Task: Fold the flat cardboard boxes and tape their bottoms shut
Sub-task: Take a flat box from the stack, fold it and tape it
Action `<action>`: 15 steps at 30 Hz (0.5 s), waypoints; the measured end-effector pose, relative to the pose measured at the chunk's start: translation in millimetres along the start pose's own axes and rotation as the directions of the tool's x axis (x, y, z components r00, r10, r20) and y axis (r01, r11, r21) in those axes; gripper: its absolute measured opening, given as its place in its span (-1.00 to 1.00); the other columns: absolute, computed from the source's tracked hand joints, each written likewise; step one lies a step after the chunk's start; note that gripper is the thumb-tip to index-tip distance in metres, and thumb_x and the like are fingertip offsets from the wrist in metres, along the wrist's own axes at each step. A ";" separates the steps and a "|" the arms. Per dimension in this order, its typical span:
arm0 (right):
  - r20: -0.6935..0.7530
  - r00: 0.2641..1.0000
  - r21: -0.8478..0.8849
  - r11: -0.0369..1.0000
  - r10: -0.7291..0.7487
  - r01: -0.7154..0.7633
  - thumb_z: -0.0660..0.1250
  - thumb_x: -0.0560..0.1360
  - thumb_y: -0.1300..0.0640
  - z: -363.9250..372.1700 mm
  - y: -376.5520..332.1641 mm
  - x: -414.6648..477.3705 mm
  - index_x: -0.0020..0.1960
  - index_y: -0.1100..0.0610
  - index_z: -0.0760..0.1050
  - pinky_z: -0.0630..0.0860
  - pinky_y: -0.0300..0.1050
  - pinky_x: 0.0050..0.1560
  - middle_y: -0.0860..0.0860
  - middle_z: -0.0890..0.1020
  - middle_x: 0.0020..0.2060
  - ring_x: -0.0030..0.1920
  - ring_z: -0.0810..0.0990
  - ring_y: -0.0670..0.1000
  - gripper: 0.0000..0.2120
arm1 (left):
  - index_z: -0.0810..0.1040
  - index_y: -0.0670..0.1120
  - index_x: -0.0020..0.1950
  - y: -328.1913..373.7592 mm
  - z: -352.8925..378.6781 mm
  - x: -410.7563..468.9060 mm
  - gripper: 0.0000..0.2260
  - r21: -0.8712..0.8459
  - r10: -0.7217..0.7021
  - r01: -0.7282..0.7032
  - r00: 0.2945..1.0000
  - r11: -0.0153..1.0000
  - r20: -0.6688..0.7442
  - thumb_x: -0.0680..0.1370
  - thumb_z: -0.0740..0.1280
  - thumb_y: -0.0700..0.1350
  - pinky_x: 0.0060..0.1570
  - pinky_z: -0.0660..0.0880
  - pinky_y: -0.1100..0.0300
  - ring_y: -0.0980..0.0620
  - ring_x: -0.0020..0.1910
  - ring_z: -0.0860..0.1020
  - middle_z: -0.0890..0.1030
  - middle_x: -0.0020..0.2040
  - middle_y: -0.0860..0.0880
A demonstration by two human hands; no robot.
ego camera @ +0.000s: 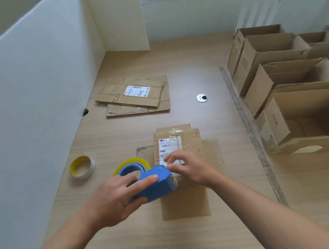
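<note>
A small cardboard box [189, 140] stands bottom-up on the desk with its flaps spread flat around it and a white shipping label on top. My left hand [114, 199] grips a blue tape dispenser [155, 183] with a clear, yellow-cored roll, its front end at the box's near edge. My right hand [190, 167] pinches the tape end at the dispenser's mouth, over the label. A stack of flat cardboard boxes [136, 96] lies further back on the desk.
A loose roll of tape [82, 167] sits to the left. Several folded open boxes [288, 84] are lined up on the right. White partition walls [35, 86] close off the left and back. A cable grommet [202, 98] sits mid-desk.
</note>
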State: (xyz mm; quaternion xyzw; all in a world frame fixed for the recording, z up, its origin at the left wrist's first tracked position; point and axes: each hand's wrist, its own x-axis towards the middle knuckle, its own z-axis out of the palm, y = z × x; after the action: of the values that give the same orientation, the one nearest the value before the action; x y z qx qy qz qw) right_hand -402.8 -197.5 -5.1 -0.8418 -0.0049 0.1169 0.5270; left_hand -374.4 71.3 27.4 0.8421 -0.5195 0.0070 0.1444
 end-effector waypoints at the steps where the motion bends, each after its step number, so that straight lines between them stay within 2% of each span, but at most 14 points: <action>1: -0.030 0.999 0.037 0.999 0.014 -0.013 0.39 0.54 0.03 0.8 1.0 0.2 -0.16 -0.06 0.58 0.46 -0.03 0.25 -0.23 0.60 0.08 0.16 0.53 -0.22 -0.90 | 0.25 0.13 0.53 -0.8 -1.8 2.5 -0.49 -0.013 -0.007 0.007 1.000 1.000 0.009 0.59 0.26 0.08 -0.38 0.45 0.19 0.04 -0.30 0.44 0.53 -0.15 0.03; 4: -0.084 0.995 0.134 0.990 0.052 -0.040 0.43 0.52 0.12 0.7 5.2 -2.8 -0.26 -0.02 0.56 0.47 0.02 0.23 -0.18 0.57 0.04 0.12 0.56 -0.14 -0.81 | 0.22 0.17 0.54 -3.2 -5.7 10.0 -0.51 -0.077 -0.028 0.032 0.999 0.996 0.045 0.61 0.19 0.15 -0.40 0.44 0.21 0.09 -0.30 0.42 0.50 -0.19 0.06; 6: -0.101 0.992 0.184 0.981 0.081 -0.062 0.45 0.51 0.15 -2.9 6.7 -5.6 -0.28 0.01 0.56 0.50 0.05 0.21 -0.13 0.53 0.09 0.08 0.59 0.00 -0.79 | 0.18 0.23 0.54 -5.7 -6.8 15.2 -0.48 -0.151 -0.049 0.060 0.996 0.987 0.076 0.59 0.21 0.16 -0.36 0.50 0.16 0.04 -0.28 0.49 0.53 -0.16 0.04; 9: -0.121 0.985 0.210 0.973 0.125 -0.097 0.48 0.50 0.12 -12.1 8.5 -11.6 -0.30 0.05 0.56 0.52 0.01 0.13 -0.12 0.49 0.14 -0.04 0.63 0.06 -0.79 | 0.09 0.38 0.52 -11.0 -8.3 19.5 -0.43 -0.277 -0.106 0.136 0.987 0.951 0.120 0.55 0.22 0.19 -0.16 0.55 0.08 -0.01 -0.11 0.58 0.62 0.05 0.04; 11: -0.119 0.982 0.202 0.972 0.144 -0.118 0.47 0.50 0.10 -16.1 11.5 -16.7 -0.29 0.10 0.56 0.53 0.00 0.11 -0.13 0.48 0.15 -0.03 0.64 0.11 -0.79 | 0.04 0.46 0.49 -11.4 -10.5 24.5 -0.42 -0.318 -0.119 0.167 0.979 0.933 0.165 0.53 0.21 0.23 -0.02 0.53 0.16 0.09 0.00 0.57 0.59 0.21 0.15; 13: -0.136 0.975 0.216 0.966 0.175 -0.143 0.47 0.50 0.10 -20.3 17.6 -22.6 -0.26 0.20 0.57 0.51 -0.01 0.12 -0.12 0.49 0.14 0.03 0.62 0.07 -0.77 | 0.03 0.51 0.47 -12.3 -11.7 31.3 -0.42 -0.337 -0.123 0.194 0.968 0.921 0.218 0.51 0.20 0.26 0.02 0.48 0.29 0.19 0.03 0.54 0.55 0.26 0.25; 15: -0.195 0.954 0.228 0.957 0.226 -0.180 0.47 0.49 0.09 -29.7 26.0 -31.0 -0.24 0.24 0.57 0.48 -0.10 0.10 -0.13 0.50 0.11 0.06 0.58 -0.09 -0.76 | 0.04 0.52 0.46 -16.5 -14.4 33.7 -0.42 -0.357 -0.137 0.234 0.951 0.904 0.276 0.50 0.20 0.28 0.03 0.48 0.26 0.21 0.03 0.54 0.55 0.24 0.26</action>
State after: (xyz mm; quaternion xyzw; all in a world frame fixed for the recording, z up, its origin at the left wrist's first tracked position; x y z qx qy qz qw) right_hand -430.0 -239.4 -9.9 -0.7859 0.1524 0.0769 0.5943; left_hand -342.4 52.4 42.7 0.8374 -0.4414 -0.2128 0.2422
